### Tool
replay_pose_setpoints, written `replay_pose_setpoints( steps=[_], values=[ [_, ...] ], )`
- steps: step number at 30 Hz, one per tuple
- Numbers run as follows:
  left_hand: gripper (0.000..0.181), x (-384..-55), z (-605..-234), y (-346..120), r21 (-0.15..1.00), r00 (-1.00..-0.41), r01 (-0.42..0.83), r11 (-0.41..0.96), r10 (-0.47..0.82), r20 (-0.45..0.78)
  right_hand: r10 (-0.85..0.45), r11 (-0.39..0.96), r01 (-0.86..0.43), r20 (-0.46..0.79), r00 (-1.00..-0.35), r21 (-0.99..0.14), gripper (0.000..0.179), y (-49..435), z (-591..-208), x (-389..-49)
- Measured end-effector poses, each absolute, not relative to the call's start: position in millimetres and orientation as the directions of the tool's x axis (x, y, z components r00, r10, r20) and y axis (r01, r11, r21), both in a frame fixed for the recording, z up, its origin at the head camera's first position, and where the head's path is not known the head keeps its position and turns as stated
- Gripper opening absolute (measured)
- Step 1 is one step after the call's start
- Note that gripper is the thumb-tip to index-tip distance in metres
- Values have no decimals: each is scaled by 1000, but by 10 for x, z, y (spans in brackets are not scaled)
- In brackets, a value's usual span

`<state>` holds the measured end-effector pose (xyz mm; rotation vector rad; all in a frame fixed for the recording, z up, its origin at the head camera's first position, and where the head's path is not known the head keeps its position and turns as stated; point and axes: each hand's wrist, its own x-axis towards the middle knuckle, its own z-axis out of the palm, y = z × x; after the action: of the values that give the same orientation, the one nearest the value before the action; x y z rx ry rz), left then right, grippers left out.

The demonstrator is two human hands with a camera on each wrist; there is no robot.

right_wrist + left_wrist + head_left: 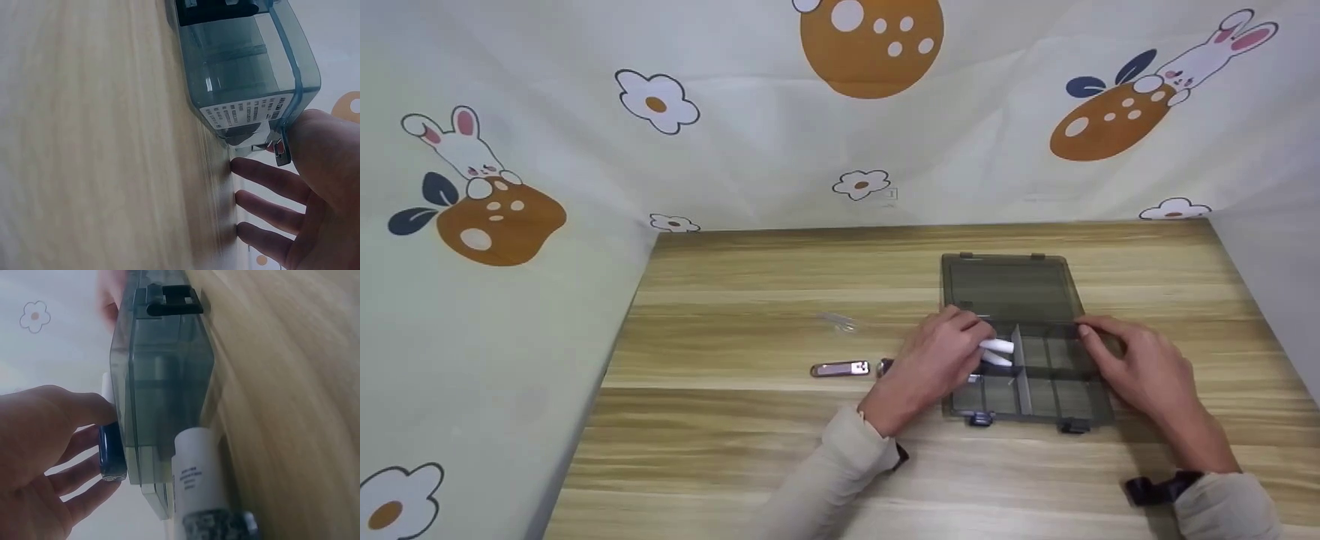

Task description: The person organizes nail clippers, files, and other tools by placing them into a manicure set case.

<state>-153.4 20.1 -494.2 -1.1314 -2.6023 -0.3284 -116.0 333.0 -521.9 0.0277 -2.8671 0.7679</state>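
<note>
My left hand [934,356] pinches a nail polish bottle [111,447] with a dark blue body and white cap over the left part of a divided, see-through grey plastic box [1057,401]. The box's lid [1011,285] lies folded back, away from me. Two white shapes show beside the left fingers in the head view; whether both are caps I cannot tell. My right hand [1147,367] touches the box's right side near the hinge with thumb and forefinger. Its other fingers are straight in the right wrist view.
Left of the box lies another nail polish bottle [198,472] with a white cap and glittery body. Farther left are a nail clipper [840,368] and some thin clear pieces [838,322]. Two dark latches [1075,426] jut from the box's front edge. Patterned cloth hangs behind the wooden table.
</note>
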Motion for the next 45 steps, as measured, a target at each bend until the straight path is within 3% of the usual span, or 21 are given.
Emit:
replay_pose_setpoints(
  steps=[19, 35, 45],
  values=[
    [16, -1531, -4955, 239, 101, -644, 759, 644, 717, 267, 22, 864, -71, 178, -984, -498, 35, 3324, -5208, -1175],
    [15, -1516, -4980, 180, 104, -602, 789, 606, 727, 331, 31, 863, -61, 173, -984, -502, 35, 3319, -5204, -1168],
    [18, -1516, -4960, 75, 143, -587, 808, 572, 755, 292, 30, 863, -63, 175, -984, -501, 36, 3327, -5227, -1163]
  ],
)
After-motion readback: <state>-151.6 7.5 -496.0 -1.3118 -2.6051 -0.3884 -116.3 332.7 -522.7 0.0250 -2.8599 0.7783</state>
